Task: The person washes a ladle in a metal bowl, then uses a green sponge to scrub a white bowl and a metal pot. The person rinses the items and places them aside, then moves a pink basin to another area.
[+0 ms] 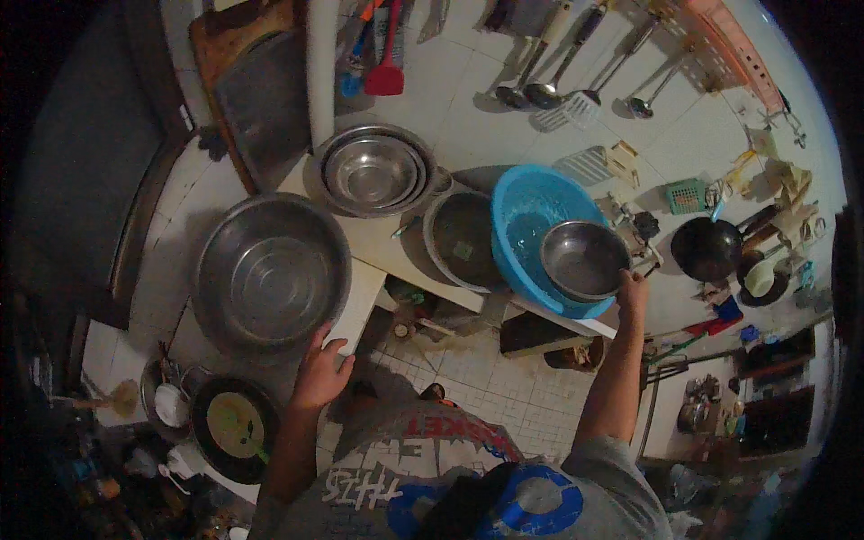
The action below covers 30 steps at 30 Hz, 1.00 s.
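Observation:
My right hand [632,293] grips the rim of a small stainless steel bowl [586,260]. The bowl is tilted over a blue plastic basin [533,209], whose inside looks wet. To the left, my left hand [320,371] has its fingers apart at the near rim of a large metal basin [273,277]; whether it touches the rim is hard to tell. Between the two basins, nested stainless steel bowls [374,172] rest on the counter [378,239]. Partly hidden behind the blue basin is a wide dark-bottomed vessel [459,243].
Ladles [543,93], a slotted turner [582,106] and a red spatula [385,77] hang on the tiled wall. A wok [705,248] hangs at the right. At the lower left sits a dark pan [233,428] with a green-handled utensil. Below the counter is the tiled floor [472,368].

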Each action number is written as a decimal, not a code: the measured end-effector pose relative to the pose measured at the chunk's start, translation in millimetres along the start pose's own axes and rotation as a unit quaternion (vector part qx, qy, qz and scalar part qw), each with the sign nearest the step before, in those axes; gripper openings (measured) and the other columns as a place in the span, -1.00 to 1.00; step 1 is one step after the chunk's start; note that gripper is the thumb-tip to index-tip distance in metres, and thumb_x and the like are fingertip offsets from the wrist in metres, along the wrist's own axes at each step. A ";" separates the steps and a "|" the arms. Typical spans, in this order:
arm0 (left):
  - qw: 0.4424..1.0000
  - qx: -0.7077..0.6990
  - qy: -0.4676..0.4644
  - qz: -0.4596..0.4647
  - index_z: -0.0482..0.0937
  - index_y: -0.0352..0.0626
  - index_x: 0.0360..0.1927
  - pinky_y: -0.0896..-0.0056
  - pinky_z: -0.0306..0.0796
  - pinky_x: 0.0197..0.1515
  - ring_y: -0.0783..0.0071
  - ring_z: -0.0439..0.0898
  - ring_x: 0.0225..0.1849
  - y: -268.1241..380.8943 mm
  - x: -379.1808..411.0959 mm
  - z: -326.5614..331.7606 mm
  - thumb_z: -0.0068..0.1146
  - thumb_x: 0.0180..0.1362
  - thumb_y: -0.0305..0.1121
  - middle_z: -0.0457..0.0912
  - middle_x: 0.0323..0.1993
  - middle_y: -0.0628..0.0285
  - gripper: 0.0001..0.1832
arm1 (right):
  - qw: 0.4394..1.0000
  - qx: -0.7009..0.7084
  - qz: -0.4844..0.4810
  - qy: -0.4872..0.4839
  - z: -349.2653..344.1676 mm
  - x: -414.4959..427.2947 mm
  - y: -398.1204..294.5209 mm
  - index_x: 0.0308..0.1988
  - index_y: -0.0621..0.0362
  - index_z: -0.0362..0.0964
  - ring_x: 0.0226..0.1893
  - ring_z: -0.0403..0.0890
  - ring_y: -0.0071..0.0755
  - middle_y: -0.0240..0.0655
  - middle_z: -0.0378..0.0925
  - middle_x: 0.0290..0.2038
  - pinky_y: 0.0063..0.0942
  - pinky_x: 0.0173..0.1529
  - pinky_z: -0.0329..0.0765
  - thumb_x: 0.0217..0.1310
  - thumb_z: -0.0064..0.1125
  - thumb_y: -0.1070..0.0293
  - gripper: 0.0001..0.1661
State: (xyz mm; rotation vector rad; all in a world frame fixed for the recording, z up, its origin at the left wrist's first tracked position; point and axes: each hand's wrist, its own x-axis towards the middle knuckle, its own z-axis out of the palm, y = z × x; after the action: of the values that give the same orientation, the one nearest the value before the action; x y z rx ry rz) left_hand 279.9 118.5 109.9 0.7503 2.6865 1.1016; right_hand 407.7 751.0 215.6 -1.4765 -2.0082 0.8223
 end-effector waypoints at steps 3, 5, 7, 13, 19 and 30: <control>0.998 -0.026 -0.043 -0.043 0.56 -0.30 0.00 0.07 0.28 0.29 -0.13 0.32 0.31 18.4 8.8 -4.1 0.25 0.12 -0.30 0.26 0.33 -0.13 -0.60 | 0.986 -0.084 -0.127 0.073 -30.6 3.3 1.6 -0.31 0.31 0.50 -0.49 0.54 -0.19 -0.11 0.57 -0.41 -0.18 -0.34 0.45 0.23 0.20 0.11 -0.59; 0.999 -0.020 -0.044 -0.018 0.57 -0.28 0.00 0.06 0.29 0.28 -0.13 0.33 0.30 16.0 12.1 -0.8 0.24 0.13 -0.30 0.27 0.32 -0.12 -0.61 | 0.958 -0.140 -0.177 0.175 -25.2 -27.4 -27.3 -0.39 0.24 0.46 -0.46 0.57 0.03 -0.06 0.56 -0.48 -0.10 -0.33 0.46 0.21 0.19 0.12 -0.63; 0.999 -0.018 -0.038 -0.002 0.57 -0.28 -0.01 0.05 0.31 0.27 -0.13 0.35 0.28 19.5 16.1 3.5 0.25 0.13 -0.31 0.28 0.31 -0.11 -0.62 | 0.937 -0.099 -0.234 0.239 -16.8 -44.0 -39.7 -0.39 0.18 0.46 -0.42 0.59 0.13 -0.06 0.57 -0.48 -0.06 -0.32 0.46 0.20 0.17 0.14 -0.69; 0.998 0.008 -0.050 0.043 0.58 -0.25 -0.03 0.03 0.40 0.16 -0.16 0.40 0.23 22.2 19.2 10.5 0.24 0.13 -0.27 0.28 0.31 -0.11 -0.62 | 0.908 -0.234 -0.291 0.191 27.8 -51.6 -34.2 -0.38 0.11 0.42 -0.42 0.58 0.23 -0.01 0.58 -0.45 0.03 -0.35 0.48 0.15 0.10 0.26 -0.84; 0.999 -0.011 -0.036 0.022 0.58 -0.24 -0.03 0.05 0.36 0.21 -0.14 0.37 0.25 10.0 14.4 14.0 0.24 0.12 -0.27 0.28 0.31 -0.10 -0.62 | 0.971 -0.097 -0.199 0.092 47.6 -43.5 -21.0 -0.32 0.32 0.49 -0.40 0.59 0.21 0.07 0.56 -0.46 -0.04 -0.26 0.46 0.14 0.15 0.28 -0.72; 1.000 -0.015 -0.014 -0.001 0.58 -0.29 -0.06 0.05 0.33 0.23 -0.13 0.36 0.27 -2.0 9.0 0.1 0.25 0.10 -0.28 0.31 0.28 -0.16 -0.63 | 0.911 0.401 0.068 -0.071 71.7 -39.6 7.2 -0.44 0.19 0.32 -0.68 0.26 -0.49 -0.40 0.30 -0.57 -0.41 -0.59 0.19 0.20 0.11 0.40 -0.83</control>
State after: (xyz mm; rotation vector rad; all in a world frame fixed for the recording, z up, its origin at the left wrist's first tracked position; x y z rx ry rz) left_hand 271.3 121.8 109.0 0.7519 2.6405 1.1204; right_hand 372.7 702.5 159.2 -1.0768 -1.3633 1.6076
